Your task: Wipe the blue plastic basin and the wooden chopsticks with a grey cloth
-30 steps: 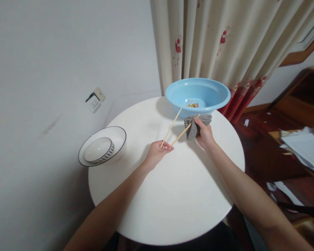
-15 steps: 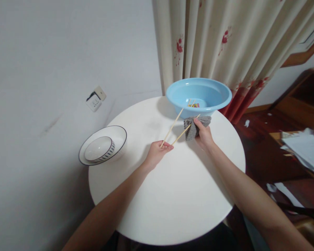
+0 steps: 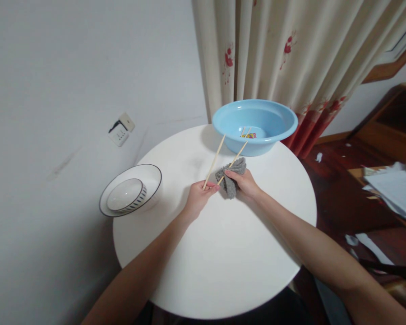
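Two pale wooden chopsticks (image 3: 214, 161) spread apart in a V from my left hand (image 3: 198, 197), which is closed on their near ends. My right hand (image 3: 245, 181) grips a crumpled grey cloth (image 3: 230, 186) wrapped round the right-hand chopstick, close to my left fingers. The far tip of that chopstick sticks out beyond the cloth. Just behind the hands, a light blue plastic basin (image 3: 253, 146) stands on the white round table (image 3: 203, 262). Inside the basin lie more thin sticks (image 3: 246, 132), beside a colourful label on its bottom.
A small patterned bowl (image 3: 126, 194) sits inside a larger dark-rimmed white bowl (image 3: 154, 178) at the table's left edge, near the wall. A wall socket (image 3: 118, 134) is above them. Behind the basin hangs a curtain (image 3: 264, 54). Papers (image 3: 392, 185) lie off to the right.
My right hand has slid the cloth down the right-hand chopstick, toward me and leftward, nearer my left hand. The left hand has shifted only slightly, still holding both chopsticks.
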{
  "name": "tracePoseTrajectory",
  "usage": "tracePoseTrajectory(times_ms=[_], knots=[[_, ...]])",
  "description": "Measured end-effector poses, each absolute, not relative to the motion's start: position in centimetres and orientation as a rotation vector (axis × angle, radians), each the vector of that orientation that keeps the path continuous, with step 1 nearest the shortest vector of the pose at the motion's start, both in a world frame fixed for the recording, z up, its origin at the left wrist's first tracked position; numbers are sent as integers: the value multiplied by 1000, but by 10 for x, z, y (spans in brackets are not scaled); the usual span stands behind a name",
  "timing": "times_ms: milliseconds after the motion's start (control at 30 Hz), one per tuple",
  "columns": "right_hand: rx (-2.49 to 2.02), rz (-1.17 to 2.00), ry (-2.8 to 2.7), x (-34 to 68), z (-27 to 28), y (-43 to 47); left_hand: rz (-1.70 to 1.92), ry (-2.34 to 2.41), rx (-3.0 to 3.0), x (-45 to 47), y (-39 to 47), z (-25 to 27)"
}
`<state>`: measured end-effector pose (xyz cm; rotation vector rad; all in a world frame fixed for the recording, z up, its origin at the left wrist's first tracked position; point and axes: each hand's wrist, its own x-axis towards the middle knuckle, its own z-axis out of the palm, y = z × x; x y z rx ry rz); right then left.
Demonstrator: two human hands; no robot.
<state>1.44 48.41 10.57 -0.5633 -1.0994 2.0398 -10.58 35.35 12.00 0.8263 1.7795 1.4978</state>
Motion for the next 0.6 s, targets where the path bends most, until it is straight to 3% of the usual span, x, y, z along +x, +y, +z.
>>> tracePoseTrajectory(times_ms=[600], knots=[[-583,1932,-1019,22,117,500,1451,1672,868,-106,350,126]])
